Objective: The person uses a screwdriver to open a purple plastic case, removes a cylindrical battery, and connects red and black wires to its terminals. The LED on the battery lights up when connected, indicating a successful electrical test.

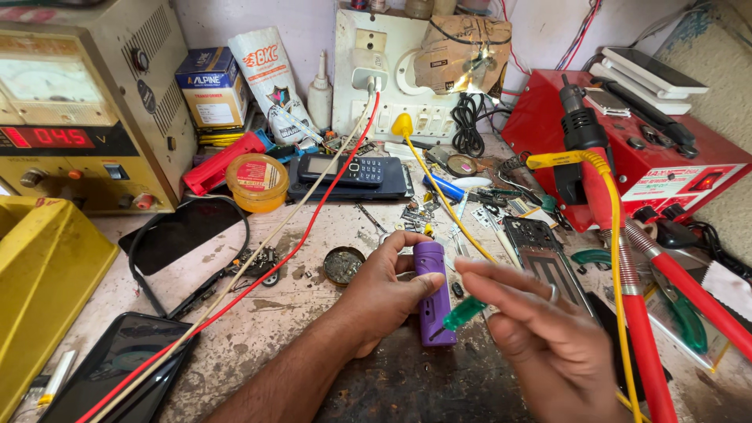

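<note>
The left hand (384,294) has its grip clamped around a small purple case (435,290), held upright just above the tabletop (258,313). The right hand (540,329) pinches a green-handled screwdriver (458,316), tip touching the case's lower side. I'd keep the case braced and the tip square. Yellow cable (439,196), red tube (650,345) and a phone frame (540,251) crowd the right side.

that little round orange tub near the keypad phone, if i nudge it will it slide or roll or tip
The orange tub sits flat on its base, low and wide, so it would probably slide rather than tip or roll. The gritty, stained bench may drag on it. It looks like light plastic, so likely easy to shove into the red tool touching it.
</note>
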